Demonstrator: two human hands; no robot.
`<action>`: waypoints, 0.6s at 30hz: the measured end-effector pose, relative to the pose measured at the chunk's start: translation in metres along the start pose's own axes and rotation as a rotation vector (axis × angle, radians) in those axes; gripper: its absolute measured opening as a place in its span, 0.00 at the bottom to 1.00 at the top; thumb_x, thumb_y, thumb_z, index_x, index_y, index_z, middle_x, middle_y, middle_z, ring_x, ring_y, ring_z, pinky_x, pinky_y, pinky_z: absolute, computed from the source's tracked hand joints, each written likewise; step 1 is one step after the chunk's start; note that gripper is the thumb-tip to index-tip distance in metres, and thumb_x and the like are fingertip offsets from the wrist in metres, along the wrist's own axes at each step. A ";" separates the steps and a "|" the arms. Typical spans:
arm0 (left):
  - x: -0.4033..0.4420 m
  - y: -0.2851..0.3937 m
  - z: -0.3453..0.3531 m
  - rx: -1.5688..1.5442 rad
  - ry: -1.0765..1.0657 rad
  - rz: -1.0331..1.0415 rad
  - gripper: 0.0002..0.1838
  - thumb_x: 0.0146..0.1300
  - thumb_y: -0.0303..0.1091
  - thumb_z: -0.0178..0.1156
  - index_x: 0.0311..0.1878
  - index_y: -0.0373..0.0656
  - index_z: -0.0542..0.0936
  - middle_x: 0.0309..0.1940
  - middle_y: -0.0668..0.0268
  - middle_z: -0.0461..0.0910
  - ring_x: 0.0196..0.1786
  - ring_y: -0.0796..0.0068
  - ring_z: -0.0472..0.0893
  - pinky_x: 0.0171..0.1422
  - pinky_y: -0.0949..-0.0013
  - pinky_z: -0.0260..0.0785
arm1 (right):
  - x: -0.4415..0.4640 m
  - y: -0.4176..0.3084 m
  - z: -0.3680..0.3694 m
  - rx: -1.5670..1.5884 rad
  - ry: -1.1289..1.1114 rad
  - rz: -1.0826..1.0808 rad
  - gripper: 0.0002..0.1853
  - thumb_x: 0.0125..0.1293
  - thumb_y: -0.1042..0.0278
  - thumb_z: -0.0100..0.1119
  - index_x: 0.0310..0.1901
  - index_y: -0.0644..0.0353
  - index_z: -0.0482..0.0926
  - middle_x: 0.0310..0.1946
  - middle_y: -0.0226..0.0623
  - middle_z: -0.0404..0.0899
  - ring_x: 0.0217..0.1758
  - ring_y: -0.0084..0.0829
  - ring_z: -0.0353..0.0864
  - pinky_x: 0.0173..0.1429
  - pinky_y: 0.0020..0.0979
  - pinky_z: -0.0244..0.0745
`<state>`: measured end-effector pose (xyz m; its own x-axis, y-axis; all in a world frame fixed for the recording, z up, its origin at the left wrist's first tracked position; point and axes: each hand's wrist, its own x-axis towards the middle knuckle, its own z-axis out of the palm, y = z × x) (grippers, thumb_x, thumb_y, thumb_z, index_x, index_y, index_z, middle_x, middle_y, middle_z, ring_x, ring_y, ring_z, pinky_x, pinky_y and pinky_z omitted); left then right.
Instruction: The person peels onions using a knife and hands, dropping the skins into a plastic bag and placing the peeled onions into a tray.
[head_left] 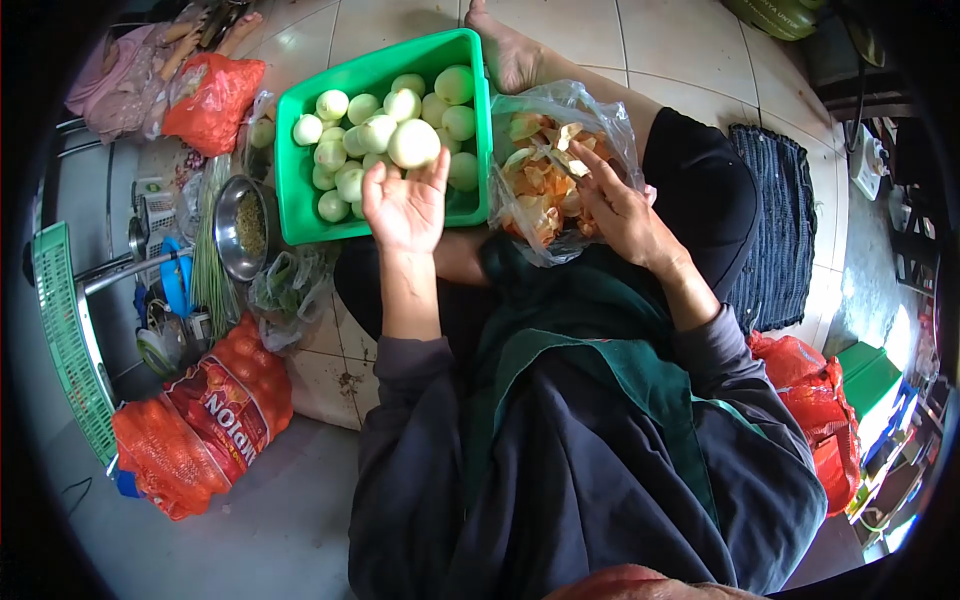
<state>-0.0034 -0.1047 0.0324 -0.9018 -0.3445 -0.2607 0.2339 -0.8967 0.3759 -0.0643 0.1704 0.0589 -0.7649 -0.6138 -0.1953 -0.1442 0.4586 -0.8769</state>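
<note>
My left hand point(405, 208) is palm up at the front edge of a green basin point(285, 190), its fingers apart. A large peeled onion point(414, 144) is just beyond its fingertips, over several other peeled onions in the basin; whether the fingertips touch it is unclear. My right hand point(628, 218) is closed around what looks like a small knife point(562, 164), its thin blade pointing left. It is over a clear plastic bag point(610, 112) full of orange-brown onion skins point(540, 185). A pale piece of skin is by its fingertips.
A metal bowl point(228, 215) and long green beans point(207, 240) lie left of the basin. A red net sack point(215, 405) of onions is at lower left. Another person's hand point(245, 27) shows at upper left. A dark woven mat point(775, 225) lies at right, near red bags point(815, 420).
</note>
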 end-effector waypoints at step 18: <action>-0.026 -0.092 0.019 1.731 -0.528 0.296 0.15 0.57 0.22 0.58 0.48 0.35 0.75 0.41 0.52 0.78 0.42 0.55 0.81 0.44 0.64 0.76 | 0.010 0.003 -0.009 -0.013 0.152 -0.197 0.22 0.70 0.69 0.44 0.65 0.60 0.65 0.29 0.47 0.79 0.32 0.37 0.83 0.44 0.35 0.75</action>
<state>-0.0087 -0.0081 0.0214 -0.9925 0.0004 0.1226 0.1028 0.5482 0.8300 -0.0776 0.1717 0.0580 -0.8067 -0.5890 0.0479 -0.3068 0.3482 -0.8858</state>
